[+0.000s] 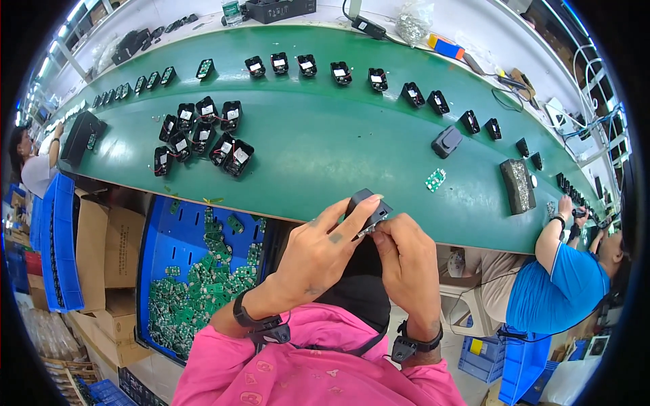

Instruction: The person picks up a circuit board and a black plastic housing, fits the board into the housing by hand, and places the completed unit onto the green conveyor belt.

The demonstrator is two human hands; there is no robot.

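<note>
Just over the table's front edge, my left hand [315, 250] grips a small black plastic housing [367, 206] between thumb and fingers. A green circuit board [366, 231] shows at the housing's lower side. My right hand [408, 260] pinches at that board, its fingertips touching the housing's side; part of the board is hidden by the fingers. Farther right on the green table [325, 135] lie a loose circuit board [435, 180] and a closed black housing [447, 141].
Several open black housings [202, 135] with wires cluster at the left. More housings [340, 73] line the far side in a curve. A dark block [518, 186] stands right. Below the table, a blue bin [154, 252] holds many boards. A co-worker in a blue shirt [562, 291] sits at right.
</note>
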